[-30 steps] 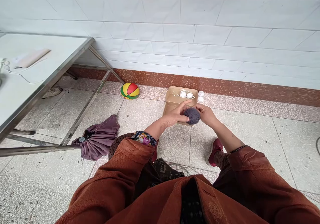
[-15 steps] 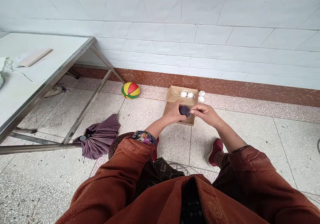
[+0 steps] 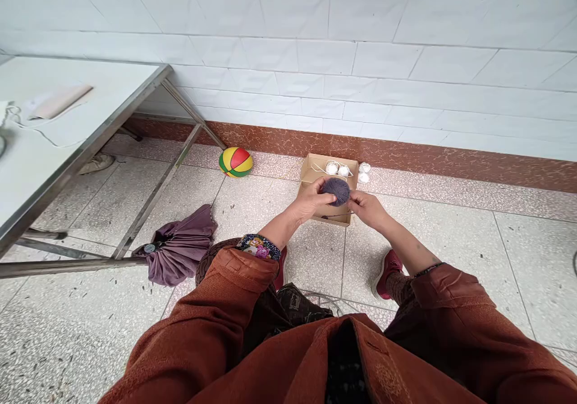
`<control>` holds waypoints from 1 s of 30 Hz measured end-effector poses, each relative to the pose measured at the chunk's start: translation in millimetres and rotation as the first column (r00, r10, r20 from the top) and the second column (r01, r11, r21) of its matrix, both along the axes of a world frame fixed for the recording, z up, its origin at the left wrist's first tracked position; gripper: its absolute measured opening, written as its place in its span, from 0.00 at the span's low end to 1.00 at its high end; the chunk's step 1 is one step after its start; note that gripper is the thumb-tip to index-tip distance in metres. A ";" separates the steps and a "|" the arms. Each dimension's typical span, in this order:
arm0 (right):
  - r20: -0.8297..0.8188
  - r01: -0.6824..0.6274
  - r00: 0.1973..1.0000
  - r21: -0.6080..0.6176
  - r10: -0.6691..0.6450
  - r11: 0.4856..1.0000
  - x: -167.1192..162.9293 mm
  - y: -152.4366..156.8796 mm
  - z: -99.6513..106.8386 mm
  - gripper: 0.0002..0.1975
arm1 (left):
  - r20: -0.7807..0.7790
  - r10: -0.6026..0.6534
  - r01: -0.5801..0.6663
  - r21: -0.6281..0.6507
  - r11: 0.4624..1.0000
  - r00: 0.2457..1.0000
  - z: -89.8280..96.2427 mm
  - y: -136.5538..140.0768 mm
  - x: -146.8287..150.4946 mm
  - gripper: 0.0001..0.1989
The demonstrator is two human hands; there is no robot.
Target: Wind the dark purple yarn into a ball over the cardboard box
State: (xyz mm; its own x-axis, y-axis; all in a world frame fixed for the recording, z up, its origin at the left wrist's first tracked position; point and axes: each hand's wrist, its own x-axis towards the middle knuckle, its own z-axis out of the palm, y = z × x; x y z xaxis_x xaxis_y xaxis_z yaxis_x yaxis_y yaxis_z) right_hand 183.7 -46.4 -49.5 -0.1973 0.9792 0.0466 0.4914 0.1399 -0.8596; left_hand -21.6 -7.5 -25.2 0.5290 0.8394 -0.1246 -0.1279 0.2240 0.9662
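At the frame's centre I cup the grey-purple yarn ball [image 3: 337,190] in my left hand [image 3: 311,201], fingers curled round it to steady it, while my right hand [image 3: 367,207] pinches its edge, above the cardboard box [image 3: 315,169].

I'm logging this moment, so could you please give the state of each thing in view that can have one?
Ball of yarn: wound, held between both hands.
Left hand: gripping the yarn.
Right hand: fingers at the yarn's side.
Cardboard box: open, on the floor.
Umbrella: folded, lying on the floor.
Striped ball: resting by the wall.
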 end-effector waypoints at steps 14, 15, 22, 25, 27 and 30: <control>-0.155 0.041 0.987 0.077 -0.029 0.996 6.0 4.8 27.7 0.12 | -0.286 -0.303 0.360 0.174 0.917 0.909 -2.7 -13.9 5.1 0.55; -0.126 0.078 0.990 0.074 -0.068 0.994 7.5 6.8 23.4 0.12 | -0.193 -0.346 0.376 0.148 0.915 0.918 -1.9 -13.9 5.0 0.54; 0.048 0.068 0.996 0.002 -0.068 0.998 4.6 2.8 -0.6 0.11 | 0.042 -0.081 0.082 -0.032 0.996 0.996 -1.1 -3.7 1.9 0.34; 0.024 -0.120 0.992 0.006 0.120 0.993 -2.1 -5.2 7.4 0.11 | -0.126 0.123 -0.130 -0.047 0.990 0.984 -3.6 1.8 0.9 0.29; -0.019 -0.235 0.972 -0.018 0.234 0.972 -4.7 -9.2 17.1 0.13 | -0.257 0.199 -0.206 0.001 0.979 0.946 -7.4 4.7 0.2 0.31; -0.113 -0.267 0.959 -0.040 0.261 0.963 -4.3 -9.5 31.6 0.13 | -0.409 0.195 -0.152 0.134 0.979 0.892 -12.6 4.6 -0.1 0.42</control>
